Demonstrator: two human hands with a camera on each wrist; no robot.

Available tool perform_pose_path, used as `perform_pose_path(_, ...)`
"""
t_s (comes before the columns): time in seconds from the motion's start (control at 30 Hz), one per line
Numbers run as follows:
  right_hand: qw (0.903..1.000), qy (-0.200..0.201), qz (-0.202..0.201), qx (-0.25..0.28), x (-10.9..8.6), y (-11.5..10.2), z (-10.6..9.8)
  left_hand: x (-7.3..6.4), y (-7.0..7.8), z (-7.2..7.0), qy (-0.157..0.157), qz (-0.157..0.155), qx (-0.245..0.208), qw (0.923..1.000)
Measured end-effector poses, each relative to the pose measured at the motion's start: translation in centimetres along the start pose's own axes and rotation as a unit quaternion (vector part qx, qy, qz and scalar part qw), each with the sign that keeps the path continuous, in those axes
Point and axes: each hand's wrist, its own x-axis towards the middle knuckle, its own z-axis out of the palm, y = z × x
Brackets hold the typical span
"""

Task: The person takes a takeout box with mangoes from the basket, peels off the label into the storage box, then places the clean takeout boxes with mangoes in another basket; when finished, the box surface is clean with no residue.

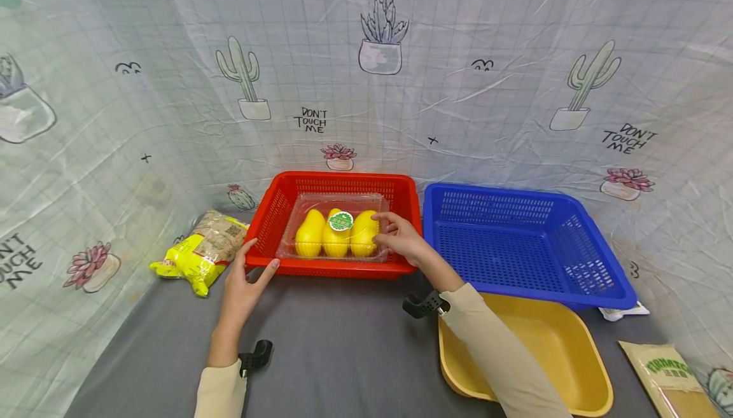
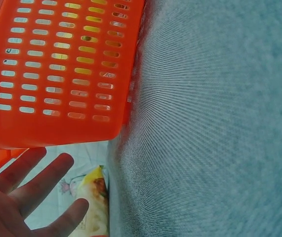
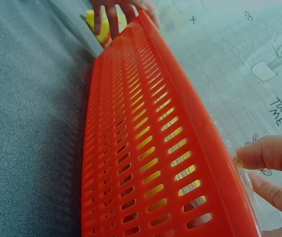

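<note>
A clear plastic box (image 1: 291,240) with a green-and-white label (image 1: 341,221) lies inside a red basket (image 1: 338,270). Three yellow mangoes (image 1: 309,233) show through its lid. My right hand (image 1: 402,240) reaches over the basket's right side, index finger and thumb apart, their tips on the box's right part. In the right wrist view, fingertips (image 3: 247,158) meet the clear plastic just beyond the red rim. At the basket's front left corner is my left hand (image 1: 245,284), thumb by the front rim and fingers along the left side. Its fingers (image 2: 47,180) spread fairly straight in the left wrist view.
A yellow bag (image 1: 200,249) lies left of the red basket. To the right stands a blue basket (image 1: 532,259), with a yellow tub (image 1: 538,341) before it, partly under my right sleeve. A tan packet (image 1: 667,376) lies at the far right. Printed cloth hangs behind.
</note>
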Motion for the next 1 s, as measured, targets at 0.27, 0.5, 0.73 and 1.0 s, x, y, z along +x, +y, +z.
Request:
perform_pose_path(0.27, 0.9997, 0.012, 0.004, 0.020, -0.2, 0.2, 0.1, -0.3, -0.2, -0.1, -0.006, -0.003, 0.006, 1.0000)
perform_pose_path(0.5, 0.9977, 0.021, 0.001, 0.064, -0.6, 0.2, 0.0, -0.4, -0.3, 0.0, -0.005, -0.003, 0.012, 0.9999)
perform_pose_path(0.73, 0.9948, 0.025, -0.001, 0.098, -1.0, 0.0, -0.1, -0.3, -0.3, 0.0, 0.001, -0.002, 0.013, 0.9999)
perform_pose_path(1.0, 0.9943, 0.024, -0.008, 0.103, -1.7, -0.6, -0.3, -0.2, 0.1, -0.1, -0.002, -0.008, 0.016, 0.9998)
